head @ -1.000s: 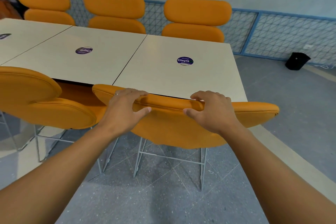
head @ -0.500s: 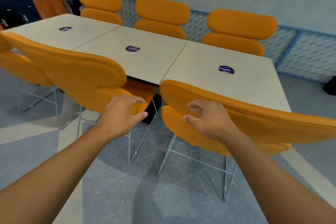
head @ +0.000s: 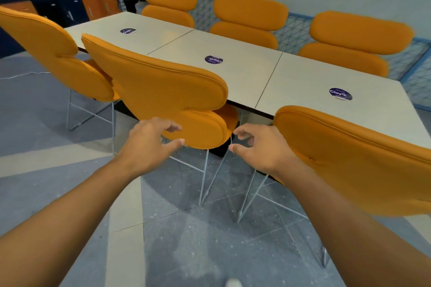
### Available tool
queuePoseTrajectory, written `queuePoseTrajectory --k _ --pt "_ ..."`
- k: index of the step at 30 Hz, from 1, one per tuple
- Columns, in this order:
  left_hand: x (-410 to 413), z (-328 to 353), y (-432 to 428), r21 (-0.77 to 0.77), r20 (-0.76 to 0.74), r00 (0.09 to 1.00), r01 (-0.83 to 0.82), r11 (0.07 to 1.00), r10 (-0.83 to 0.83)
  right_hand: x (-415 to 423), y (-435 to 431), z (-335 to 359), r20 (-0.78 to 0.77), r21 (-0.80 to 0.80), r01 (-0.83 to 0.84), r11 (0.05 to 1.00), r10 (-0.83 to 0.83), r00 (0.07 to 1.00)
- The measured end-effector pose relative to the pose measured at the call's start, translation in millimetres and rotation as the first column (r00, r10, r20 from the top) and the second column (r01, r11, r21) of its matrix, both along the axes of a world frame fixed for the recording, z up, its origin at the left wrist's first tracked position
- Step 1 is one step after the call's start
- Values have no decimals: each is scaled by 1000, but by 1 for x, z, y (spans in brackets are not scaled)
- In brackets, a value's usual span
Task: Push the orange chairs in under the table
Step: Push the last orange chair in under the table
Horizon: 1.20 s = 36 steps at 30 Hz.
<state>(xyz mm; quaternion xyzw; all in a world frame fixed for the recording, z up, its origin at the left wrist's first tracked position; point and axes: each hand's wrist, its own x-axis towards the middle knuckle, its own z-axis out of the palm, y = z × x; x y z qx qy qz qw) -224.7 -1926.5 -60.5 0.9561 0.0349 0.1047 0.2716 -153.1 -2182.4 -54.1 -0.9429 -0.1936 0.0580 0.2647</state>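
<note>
Three orange chairs line the near side of the table (head: 245, 77); three more sit tucked along the far side, backs close against its edge. Right chair (head: 363, 161): back nearly at the table edge, so it looks pushed in. Middle chair (head: 168, 100): stands out from the table, seat only partly under, angled — this one likely comes next. Left chair (head: 58, 53): also out on the floor.

Left hand (head: 149, 142) hovers at the lower lobe of the middle chair's back, fingers spread, gripping nothing; contact unclear. Right hand (head: 258, 147) hangs in the gap between middle and right chairs, fingers curled loosely, empty. Both are placed to flank the chair back, probably so a push goes square and the wire legs do not skew.
</note>
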Motion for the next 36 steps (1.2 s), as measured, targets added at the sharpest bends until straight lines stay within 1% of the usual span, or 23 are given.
queuePoseTrajectory --k 5,8,14,16,23,27,29,32,36 --pt "23 6 45 -6 28 999 -18 1000 18 33 48 13 45 -10 -2 1000 3 999" --pt "45 13 68 -12 50 999 -10 1000 10 57 75 19 86 21 6 1000 -8 996" --pt "121 32 129 68 115 993 -29 997 21 135 141 26 226 40 22 999 -31 974" --pt "145 38 145 68 123 992 -38 997 30 159 161 25 238 39 30 999 -39 971" --pt "225 48 197 110 76 997 -36 993 28 229 213 22 75 -114 0 994 9 997" --pt "259 44 220 144 -26 1000 -14 989 17 249 230 22 -65 -184 -42 982 31 997" --pt "277 44 233 169 -85 996 21 985 -7 260 239 21 -134 -231 -71 970 41 990" --pt "300 40 247 216 -150 987 94 972 -62 268 247 17 -191 -276 -102 956 49 980" --pt "328 31 263 227 -235 958 217 950 -163 271 255 14 -198 -334 -65 940 -3 980"
